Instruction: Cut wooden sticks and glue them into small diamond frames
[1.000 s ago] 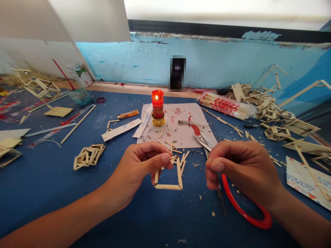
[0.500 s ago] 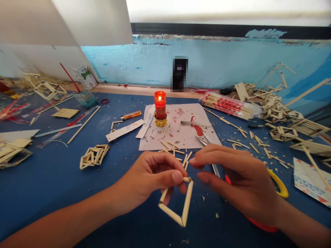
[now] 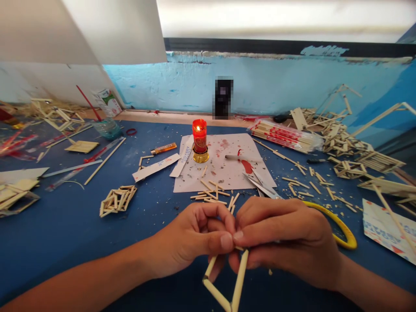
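Two bare hands meet low in the middle, over a flat blue table (image 3: 74,242). The left hand (image 3: 191,242) pinches one small frame of pale, round wooden sticks (image 3: 240,277) at its top. The right hand (image 3: 292,238) is pinched narrow too, holding the frame's top right corner, and the fingers of both hands touch. Three sticks of the frame show well, and a bit of a fourth peeks out under the fingers. Behind the hands is one big white sheet of paper (image 3: 183,185) with red spots. On it stands one red candle with a gold foot (image 3: 199,141), and its one flame is lit. Near the candle are one orange plastic lighter (image 3: 164,148) and two white paper strips with blue letters (image 3: 157,167). One pair of metal scissors with a yellow handle (image 3: 347,238) lies partly behind the right hand. The strip nearest the candle seems to say "ABRA". The lighter has print too small to read. One white card (image 3: 385,225) at the far right has blue letters, upside down.
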A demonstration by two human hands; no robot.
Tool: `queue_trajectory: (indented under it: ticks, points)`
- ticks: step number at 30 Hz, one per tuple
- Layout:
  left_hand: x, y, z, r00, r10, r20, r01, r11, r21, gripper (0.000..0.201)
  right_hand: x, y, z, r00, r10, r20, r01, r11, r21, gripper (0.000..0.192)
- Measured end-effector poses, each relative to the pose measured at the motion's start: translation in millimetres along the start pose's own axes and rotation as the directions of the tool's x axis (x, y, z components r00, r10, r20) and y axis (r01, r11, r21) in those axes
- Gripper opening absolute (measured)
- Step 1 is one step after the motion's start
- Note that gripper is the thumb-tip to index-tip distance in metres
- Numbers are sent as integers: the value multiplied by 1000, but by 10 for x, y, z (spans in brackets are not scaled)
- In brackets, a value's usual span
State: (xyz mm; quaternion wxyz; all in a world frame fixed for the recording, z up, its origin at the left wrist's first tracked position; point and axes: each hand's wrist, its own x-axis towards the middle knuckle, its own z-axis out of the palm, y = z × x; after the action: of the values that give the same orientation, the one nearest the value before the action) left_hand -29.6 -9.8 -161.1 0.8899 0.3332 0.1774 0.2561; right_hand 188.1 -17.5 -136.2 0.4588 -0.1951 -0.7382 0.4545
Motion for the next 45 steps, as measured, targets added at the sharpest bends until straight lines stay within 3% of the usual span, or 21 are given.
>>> queue_trajectory:
  ticks: [3, 6, 8, 10, 12, 19, 22, 28, 35, 38, 41, 45]
  points:
    - [-20, 21, 31, 1000, -2, 6, 2, 998, 67, 29, 6, -14, 6, 1000, -16, 5, 16, 1000, 4, 32]
    - [-103, 74, 92, 983, 172, -67, -139, 929, 343, 41, 15, -36, -19, 1000, -17, -4, 16, 997, -79, 25]
    - [-179, 86, 128, 920, 386, -59, -276, 751, 600, 57, 20, -52, -36, 1000, -14, -25, 10, 987, -160, 22]
    - [-238, 68, 150, 826, 563, -31, -353, 559, 750, 71, 22, -65, -46, 998, -32, -45, 21, 973, -231, 19]
    - [-257, 38, 162, 767, 641, -13, -366, 454, 812, 65, 18, -75, -49, 996, -69, -61, 48, 954, -295, 16]
    - [-118, 86, 217, 716, 693, 83, -319, 219, 922, 24, 6, -90, -8, 991, -96, -96, 54, 930, -364, 14]
    - [-100, 131, 255, 720, 686, 108, -309, 177, 934, 12, 16, -99, 31, 989, -83, -126, 33, 934, -357, 17]
    - [-127, 124, 275, 704, 706, 72, -283, 186, 941, 8, 14, -85, 71, 985, -58, -161, -9, 921, -388, 16]
    - [-146, 118, 275, 708, 704, 45, -256, 197, 946, 11, 12, -24, 87, 972, 132, -195, -164, 973, -162, 15]
    - [-159, 119, 274, 696, 717, 31, -218, 170, 961, 27, 13, -21, 91, 926, 256, -277, -282, 958, -58, 17]
    - [-171, 67, 225, 639, 769, 17, -161, 111, 981, 60, 4, -21, 84, 835, 430, -343, -410, 902, 132, 7]
    - [-174, -58, 121, 567, 807, 166, -208, -54, 977, 79, -18, 4, 68, 778, 556, -292, -465, 823, 327, 4]
